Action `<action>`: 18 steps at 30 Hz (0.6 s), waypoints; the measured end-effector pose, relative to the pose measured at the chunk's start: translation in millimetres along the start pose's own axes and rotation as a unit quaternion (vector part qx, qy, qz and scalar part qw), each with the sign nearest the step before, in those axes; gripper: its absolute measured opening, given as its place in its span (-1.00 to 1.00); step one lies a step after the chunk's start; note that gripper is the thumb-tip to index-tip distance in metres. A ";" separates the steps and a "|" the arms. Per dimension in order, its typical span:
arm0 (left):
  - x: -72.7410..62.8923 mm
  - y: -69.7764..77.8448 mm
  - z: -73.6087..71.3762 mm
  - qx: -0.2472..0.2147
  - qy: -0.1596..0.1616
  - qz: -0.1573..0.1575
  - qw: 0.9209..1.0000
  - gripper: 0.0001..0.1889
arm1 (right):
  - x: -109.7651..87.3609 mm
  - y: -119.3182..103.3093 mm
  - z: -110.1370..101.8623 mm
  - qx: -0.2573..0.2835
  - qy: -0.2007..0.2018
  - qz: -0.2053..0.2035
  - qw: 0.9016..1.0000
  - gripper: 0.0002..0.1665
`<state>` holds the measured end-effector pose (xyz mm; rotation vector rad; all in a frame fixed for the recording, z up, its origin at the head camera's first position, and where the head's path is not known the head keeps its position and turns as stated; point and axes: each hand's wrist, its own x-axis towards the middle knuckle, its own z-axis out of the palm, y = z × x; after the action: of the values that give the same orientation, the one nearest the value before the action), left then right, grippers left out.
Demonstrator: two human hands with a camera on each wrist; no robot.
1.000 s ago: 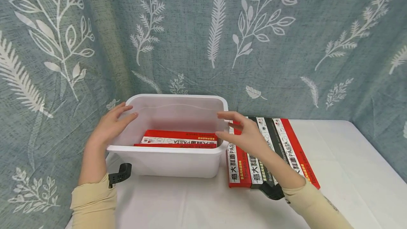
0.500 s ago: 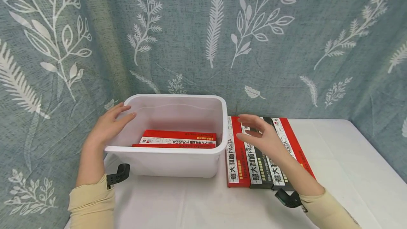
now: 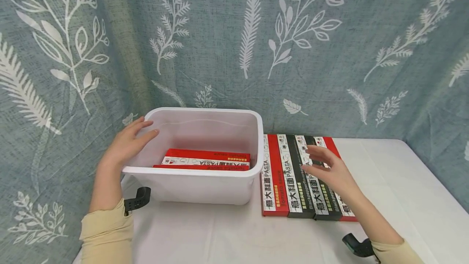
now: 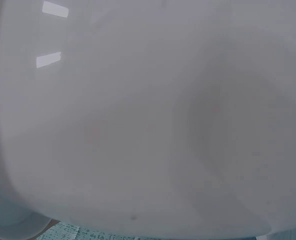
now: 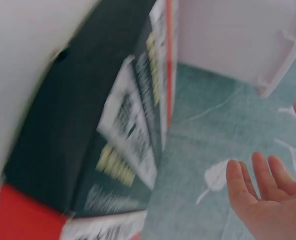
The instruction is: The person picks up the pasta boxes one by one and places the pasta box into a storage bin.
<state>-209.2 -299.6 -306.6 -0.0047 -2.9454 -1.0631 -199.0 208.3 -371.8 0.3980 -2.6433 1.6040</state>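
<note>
1. Reaching in from the near side, two beige cloth sleeves [image 3: 107,231] with black plastic wrist mounts [image 3: 138,199] are extending over a white cloth-covered table [image 3: 227,235].
2. At right, a row of four flat pasta boxes [image 3: 293,178], red-and-white outside and black-and-white between, is lying side by side.
3. Over this row's right half, the right hand [image 3: 331,170] is hovering, fingers loosely curved and holding nothing; contact I cannot tell. It has been moving rightward from the bin's right rim, so attention is seemingly shifting to the row, with nothing being carried.
4. At left, a deep white rectangular plastic bin [image 3: 194,186] is standing; red-and-white pasta boxes [image 3: 209,155] are lying low inside, unchanged.
5. The left hand [image 3: 130,144] is staying at the bin's left rim, fingers spread, slightly bent, not clenched.
6. Farthest, a blue-green leaf-printed fabric curtain [image 3: 220,52] is hanging.
</note>
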 end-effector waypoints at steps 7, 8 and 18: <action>0.6 -0.3 -0.5 0.002 -0.001 0.001 1.000 -0.24 | -12.1 18.7 -13.9 -0.062 0.012 0.017 0.998 -0.17; 0.5 -0.4 -0.7 0.001 -0.001 0.001 1.000 -0.24 | -13.7 20.9 -15.3 -0.068 0.013 0.022 0.997 -0.16; 0.6 0.0 -0.6 -0.004 0.001 0.003 1.000 -0.24 | -32.3 35.6 -35.7 -0.108 0.008 0.077 0.991 -0.01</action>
<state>-209.8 -300.1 -306.1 -0.0130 -2.9382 -1.0731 -179.9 261.7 -391.0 0.1750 -2.8581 1.3251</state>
